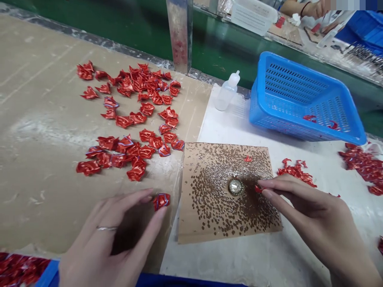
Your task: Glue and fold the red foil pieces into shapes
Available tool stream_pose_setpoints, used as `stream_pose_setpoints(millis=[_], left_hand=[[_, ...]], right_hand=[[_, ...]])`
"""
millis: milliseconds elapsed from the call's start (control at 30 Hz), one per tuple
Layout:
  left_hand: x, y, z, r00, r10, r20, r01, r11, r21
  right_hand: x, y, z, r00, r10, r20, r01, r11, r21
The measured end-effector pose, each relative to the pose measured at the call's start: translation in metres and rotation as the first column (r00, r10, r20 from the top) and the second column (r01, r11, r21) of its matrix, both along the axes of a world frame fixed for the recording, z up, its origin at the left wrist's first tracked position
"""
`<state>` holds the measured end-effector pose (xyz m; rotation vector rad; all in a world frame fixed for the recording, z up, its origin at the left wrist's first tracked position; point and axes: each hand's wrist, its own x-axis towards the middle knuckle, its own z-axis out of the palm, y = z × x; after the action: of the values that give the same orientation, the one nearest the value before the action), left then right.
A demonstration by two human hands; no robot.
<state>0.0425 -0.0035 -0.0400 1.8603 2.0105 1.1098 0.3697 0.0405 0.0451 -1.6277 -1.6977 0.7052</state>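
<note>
Cardboard-topped bench [36,99], left half: we count many red foil pieces [140,115] lying loose, few in the blue basket [287,79]; our left hand [101,235] and right hand [314,211] each pinch one

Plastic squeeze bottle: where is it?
In the head view, the plastic squeeze bottle is on the white sheet, just left of the blue plastic basket and beyond the spotted cardboard.

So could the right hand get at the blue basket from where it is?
Probably yes: the right hand sits just in front of the blue plastic basket, and only a low scatter of red foil pieces lies between them, nothing tall.
</note>
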Motion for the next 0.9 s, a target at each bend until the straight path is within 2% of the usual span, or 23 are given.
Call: stream_pose_setpoints(millis=[100,300,500,633,767,900], left_hand=[[0.009,0.002,0.008,0.996,-0.087,-0.03,0.088,0.996,0.031],[0.009,0.001,0.009,0.988,-0.146,0.042,0.143,0.987,0.069],[0.013,-0.002,0.014,0.999,-0.039,0.013,0.04,0.998,-0.056],[0.016,-0.001,0.012,1.0,-0.027,0.015,0.028,0.998,-0.056],[0.013,0.002,0.007,0.992,-0.117,-0.049,0.117,0.993,0.0],[0.011,0.005,0.003,0.98,-0.17,-0.105,0.174,0.984,0.032]], right_hand=[[-0.014,0.007,0.0,0.999,0.038,-0.028,-0.039,0.999,-0.003],[-0.024,0.012,-0.003,0.997,0.076,0.016,-0.075,0.997,-0.032],[-0.027,0.013,-0.008,0.995,0.099,0.029,-0.097,0.994,-0.059],[-0.027,0.012,-0.011,0.993,0.111,0.032,-0.109,0.992,-0.061],[-0.022,0.009,-0.01,1.0,0.012,-0.013,-0.013,0.995,-0.097],[-0.013,0.005,-0.007,0.989,-0.097,-0.115,0.066,0.967,-0.244]])
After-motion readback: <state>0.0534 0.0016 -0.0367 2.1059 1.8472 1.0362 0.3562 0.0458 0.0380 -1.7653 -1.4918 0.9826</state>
